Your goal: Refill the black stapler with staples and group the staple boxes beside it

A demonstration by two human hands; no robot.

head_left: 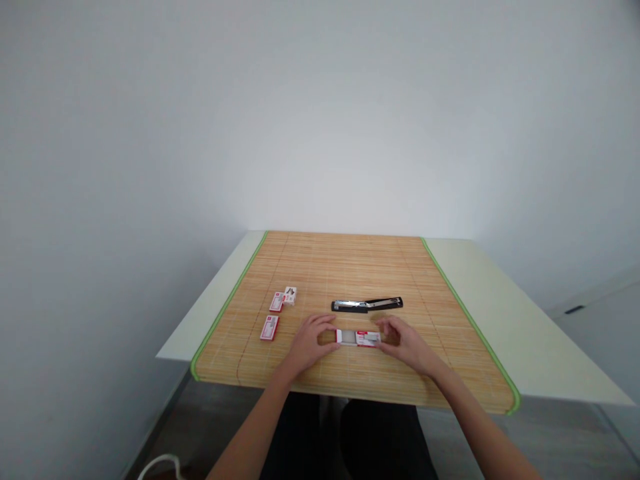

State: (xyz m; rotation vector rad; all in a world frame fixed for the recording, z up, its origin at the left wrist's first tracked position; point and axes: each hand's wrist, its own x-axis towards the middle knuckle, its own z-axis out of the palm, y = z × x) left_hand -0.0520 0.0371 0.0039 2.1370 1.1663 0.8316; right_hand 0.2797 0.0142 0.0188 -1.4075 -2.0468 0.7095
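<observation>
A red-and-white staple box (pixel 368 339) lies on the bamboo mat with its tray slid part way out to the left, showing grey inside. Thumb and fingers of my left hand (pixel 311 341) hold the tray's left end. At the box's right end, my right hand (pixel 404 343) grips it between thumb and fingers. Just behind the box rests a black stapler (pixel 367 305), its metal magazine exposed and its two arms spread out almost in line.
To the left lie two red-and-white small boxes (pixel 269 328), one nearer and one farther. A whiter small box (pixel 290 295) touches the farther one. The green-edged bamboo mat (pixel 345 260) covers the middle of a white table (pixel 505 313) against the wall.
</observation>
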